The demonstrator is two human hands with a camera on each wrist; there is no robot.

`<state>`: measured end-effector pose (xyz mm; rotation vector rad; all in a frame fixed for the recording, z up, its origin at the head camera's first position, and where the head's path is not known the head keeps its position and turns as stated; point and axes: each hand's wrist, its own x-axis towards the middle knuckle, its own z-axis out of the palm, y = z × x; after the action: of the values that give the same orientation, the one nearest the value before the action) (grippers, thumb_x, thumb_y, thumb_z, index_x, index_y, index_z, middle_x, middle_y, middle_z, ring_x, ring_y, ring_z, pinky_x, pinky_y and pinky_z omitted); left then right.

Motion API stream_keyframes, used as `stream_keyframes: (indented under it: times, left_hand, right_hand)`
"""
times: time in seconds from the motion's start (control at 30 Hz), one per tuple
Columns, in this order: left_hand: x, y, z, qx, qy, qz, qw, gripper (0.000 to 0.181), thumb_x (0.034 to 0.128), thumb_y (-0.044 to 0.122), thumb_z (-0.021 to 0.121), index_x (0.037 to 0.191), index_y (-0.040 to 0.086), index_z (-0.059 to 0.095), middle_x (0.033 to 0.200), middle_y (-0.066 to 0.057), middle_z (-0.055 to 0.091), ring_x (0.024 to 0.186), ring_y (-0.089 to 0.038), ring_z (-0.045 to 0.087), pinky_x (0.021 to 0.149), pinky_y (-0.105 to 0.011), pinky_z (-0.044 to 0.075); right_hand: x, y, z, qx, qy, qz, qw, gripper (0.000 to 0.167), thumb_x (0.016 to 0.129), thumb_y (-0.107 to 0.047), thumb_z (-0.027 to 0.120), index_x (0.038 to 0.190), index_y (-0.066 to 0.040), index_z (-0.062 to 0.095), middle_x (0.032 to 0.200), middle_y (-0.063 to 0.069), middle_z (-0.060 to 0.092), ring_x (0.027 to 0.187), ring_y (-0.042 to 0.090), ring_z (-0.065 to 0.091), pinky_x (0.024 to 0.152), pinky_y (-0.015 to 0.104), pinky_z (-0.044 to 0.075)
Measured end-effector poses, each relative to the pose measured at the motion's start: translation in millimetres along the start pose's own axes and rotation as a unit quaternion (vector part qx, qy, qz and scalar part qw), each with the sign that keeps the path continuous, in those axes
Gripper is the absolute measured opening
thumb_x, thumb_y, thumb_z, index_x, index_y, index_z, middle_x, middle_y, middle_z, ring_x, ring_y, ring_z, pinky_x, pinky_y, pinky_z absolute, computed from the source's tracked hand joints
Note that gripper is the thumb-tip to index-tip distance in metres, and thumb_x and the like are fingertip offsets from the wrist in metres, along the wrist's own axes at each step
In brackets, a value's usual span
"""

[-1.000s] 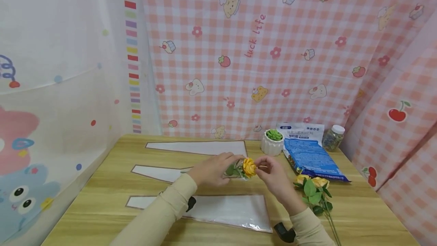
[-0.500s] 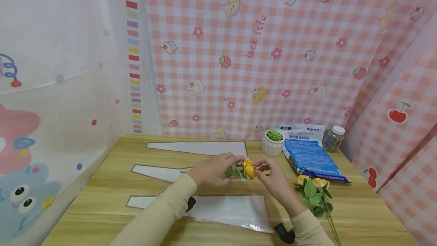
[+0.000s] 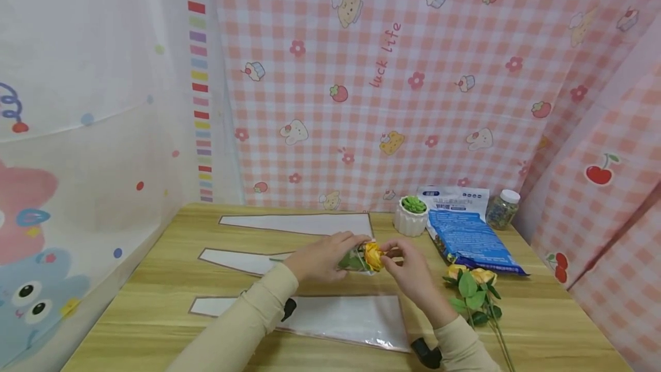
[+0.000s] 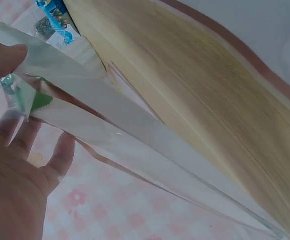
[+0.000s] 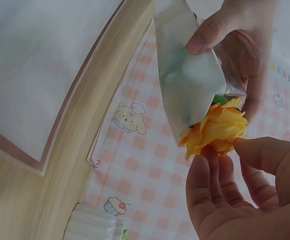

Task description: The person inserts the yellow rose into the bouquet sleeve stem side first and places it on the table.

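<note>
Compared with half a second ago, the yellow rose point(image 3: 373, 256) has shifted slightly toward the left hand point(image 3: 319, 257), and the fingertips of the right hand point(image 3: 413, 271) have followed it; the left hand stays about where it was. The rose sits at the wide mouth of a milky flower sleeve point(image 5: 182, 75), leaves inside, bloom partly past the edge. The left hand's grip is closed on the sleeve near that mouth, thumb on one face and fingers on the other; the right hand's grip is narrow, holding the petals between thumb and fingertips. The work looks well along for this flower: the stem point(image 3: 276, 259) already runs down toward the sleeve's narrow end, and what seems left is settling the bloom. Two paler roses point(image 3: 484, 276) lie at the right, outside any sleeve, so they look untouched, and a far sleeve point(image 3: 304, 223) and a near sleeve point(image 3: 356, 314) lie flat with no flower showing in them. All this is on a wood-grained bench point(image 3: 139, 286), with a potted succulent point(image 3: 411, 221), a blue-and-white bag point(image 3: 465, 241) and a lidded jar point(image 3: 502, 211) at its back right. A pink checked curtain point(image 3: 454, 39) hangs behind, and a white printed curtain point(image 3: 108, 68) hangs on the left.
</note>
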<state>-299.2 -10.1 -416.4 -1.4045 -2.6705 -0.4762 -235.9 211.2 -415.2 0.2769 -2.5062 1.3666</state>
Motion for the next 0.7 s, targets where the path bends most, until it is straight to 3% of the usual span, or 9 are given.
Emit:
stream_keyframes:
  times: [0.43,0.7]
  left_hand:
    - [1.3,3.2,-0.5,0.01,0.009,0.012,0.9998,0.083,0.0866,0.012,0.079,0.155,0.022,0.034,0.131,-0.004,0.057,0.118,-0.018,0.058,0.102,-0.038,0.051]
    - [4.1,1.0,2.9,0.033,0.014,0.021,0.9991,0.085,0.0854,0.013,0.081,0.156,0.019,0.034,0.132,-0.005,0.058,0.118,-0.019,0.059,0.102,-0.035,0.051]
  right_hand:
    - [0.0,-2.7,13.9,-0.016,-0.003,-0.028,0.9995,0.016,0.09,0.011,0.067,0.103,0.001,0.066,0.106,0.015,0.069,0.098,0.032,0.069,0.084,0.044,0.059]
    - [-0.5,-6.2,19.7,-0.012,-0.013,-0.018,0.9997,0.017,0.093,0.009,0.063,0.107,0.001,0.066,0.11,0.016,0.069,0.102,0.033,0.069,0.088,0.045,0.058]
